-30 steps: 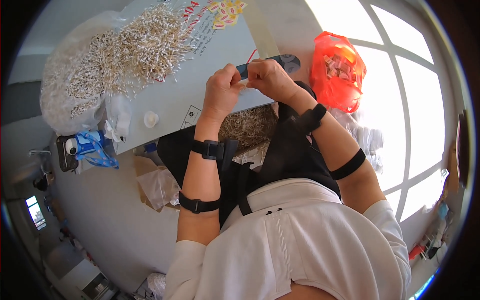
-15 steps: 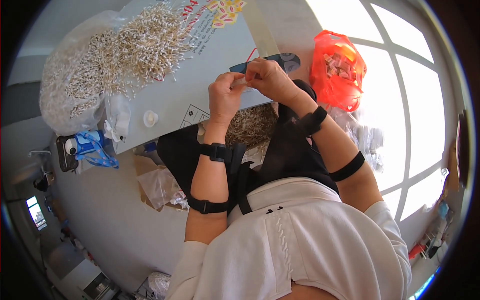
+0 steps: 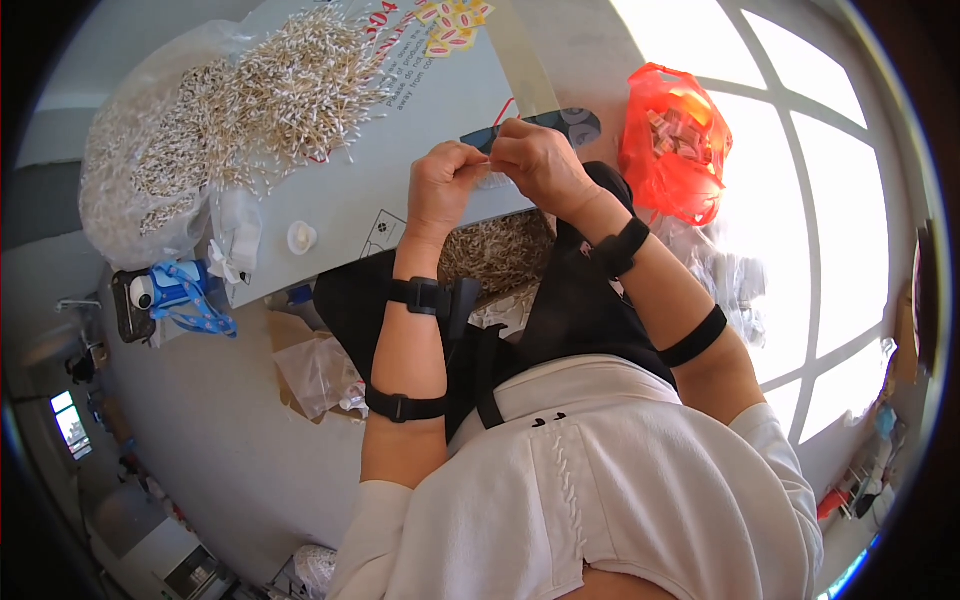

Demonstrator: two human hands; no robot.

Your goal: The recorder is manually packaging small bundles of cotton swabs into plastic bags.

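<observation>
Above the table's near edge, my left hand [image 3: 438, 192] and my right hand [image 3: 548, 170] meet fingertip to fingertip, both closed in a pinch. Between them is a small see-through whitish piece [image 3: 491, 181], mostly hidden by the fingers; its kind cannot be made out. A large heap of cotton swabs [image 3: 305, 85] lies on the table [image 3: 350, 200] to the left, spilling from a clear plastic bag [image 3: 105, 185]. Below my hands, between my legs, a container holds many brownish sticks [image 3: 497, 250]. Under the right hand lies a dark printed sheet [image 3: 582, 126].
Small yellow-and-white labels [image 3: 452, 25] lie at the table's far side. A little white cup [image 3: 301, 237] and a blue bottle with a strap [image 3: 180, 290] stand left. On the right is a red plastic bag [image 3: 675, 180] with small packs; a cardboard box [image 3: 290, 375] sits below left.
My left hand and forearm have shifted slightly left. The right hand's fingers have curled closer together, still meeting the left fingertips.
</observation>
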